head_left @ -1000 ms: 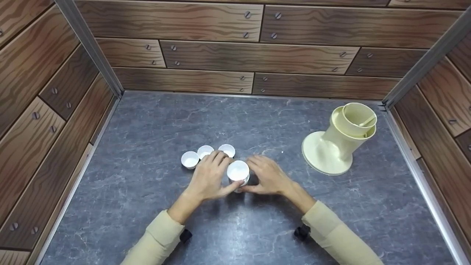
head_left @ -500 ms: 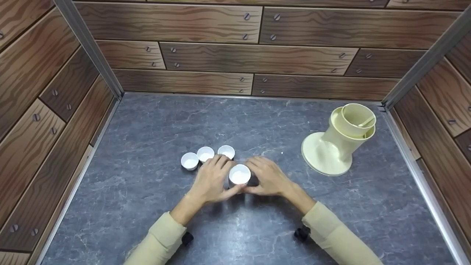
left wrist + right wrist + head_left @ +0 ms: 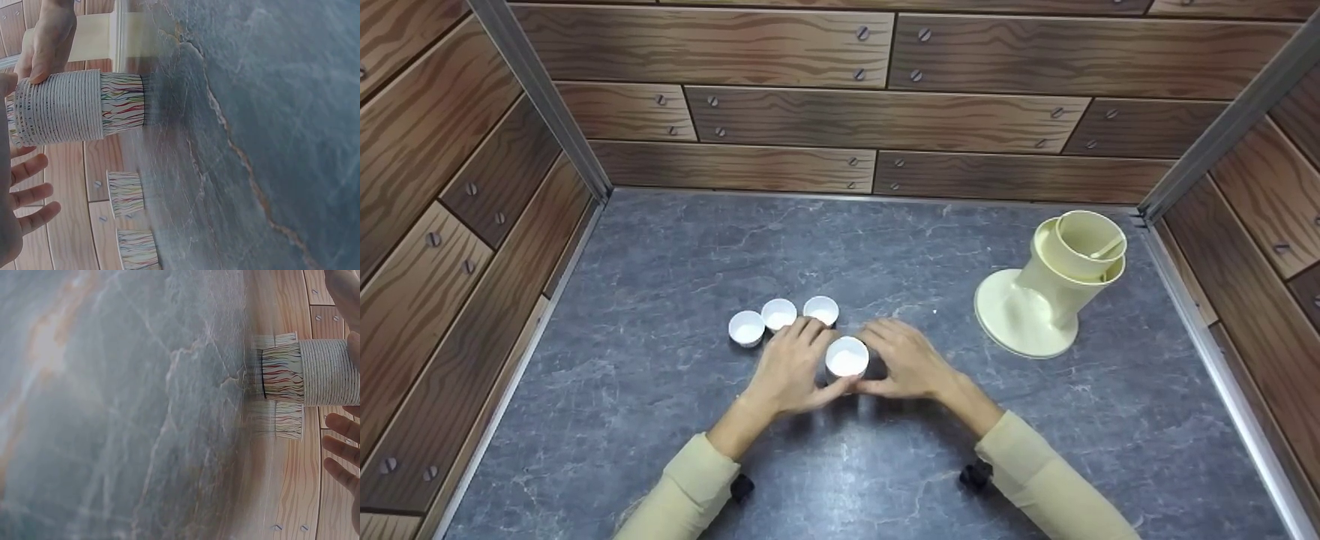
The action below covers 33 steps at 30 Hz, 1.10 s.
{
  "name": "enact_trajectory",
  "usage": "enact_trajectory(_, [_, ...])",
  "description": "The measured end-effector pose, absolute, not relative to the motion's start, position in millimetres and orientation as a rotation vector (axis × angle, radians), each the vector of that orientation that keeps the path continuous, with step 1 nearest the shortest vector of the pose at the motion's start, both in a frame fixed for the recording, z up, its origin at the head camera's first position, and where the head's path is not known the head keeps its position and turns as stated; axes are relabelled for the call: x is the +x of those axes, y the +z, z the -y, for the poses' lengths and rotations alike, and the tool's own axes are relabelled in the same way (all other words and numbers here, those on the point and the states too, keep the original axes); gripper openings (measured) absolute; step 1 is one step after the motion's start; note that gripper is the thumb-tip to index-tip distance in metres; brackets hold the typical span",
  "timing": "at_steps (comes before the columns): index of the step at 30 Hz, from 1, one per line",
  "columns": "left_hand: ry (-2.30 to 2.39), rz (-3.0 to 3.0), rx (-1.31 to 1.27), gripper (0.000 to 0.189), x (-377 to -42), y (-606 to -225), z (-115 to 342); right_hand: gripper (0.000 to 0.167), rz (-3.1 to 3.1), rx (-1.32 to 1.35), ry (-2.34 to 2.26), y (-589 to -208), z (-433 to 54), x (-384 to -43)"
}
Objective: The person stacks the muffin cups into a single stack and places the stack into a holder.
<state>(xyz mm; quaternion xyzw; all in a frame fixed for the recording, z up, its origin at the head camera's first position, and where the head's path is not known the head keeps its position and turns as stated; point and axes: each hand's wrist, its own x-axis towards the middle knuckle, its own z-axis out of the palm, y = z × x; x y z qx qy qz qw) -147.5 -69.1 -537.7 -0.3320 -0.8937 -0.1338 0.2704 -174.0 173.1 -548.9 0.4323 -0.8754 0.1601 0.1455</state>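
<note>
An upright stack of nested paper baking cups (image 3: 847, 358), white inside with coloured wavy lines outside, stands in front of me. My left hand (image 3: 791, 367) and my right hand (image 3: 906, 360) hold it from both sides, thumbs meeting at its near side. In the left wrist view my left hand (image 3: 19, 208) has its lower fingers spread beside the stack (image 3: 67, 107). The right wrist view shows my right hand's fingers (image 3: 342, 445) stretched out below the stack (image 3: 315, 374). Beyond my left hand, three single baking cups (image 3: 779, 314) sit in a row.
At the back right stands a cream plastic piece (image 3: 1050, 307) with a round base and an open cup on top, a thin stick inside. Wood-patterned walls (image 3: 780, 112) with metal edge strips bound the grey marbled table (image 3: 675, 247).
The stack, seen leaning a little a second ago, now stands straight, and both hands have closed in around it. Over the last half second almost nothing has moved.
</note>
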Motion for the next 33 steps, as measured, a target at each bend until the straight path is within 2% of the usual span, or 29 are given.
enact_trajectory(33, [-0.357,2.529,-0.891,0.063,-145.4,-540.0,68.9,0.066,2.535,1.247,0.445,-548.1,-173.5,-173.3])
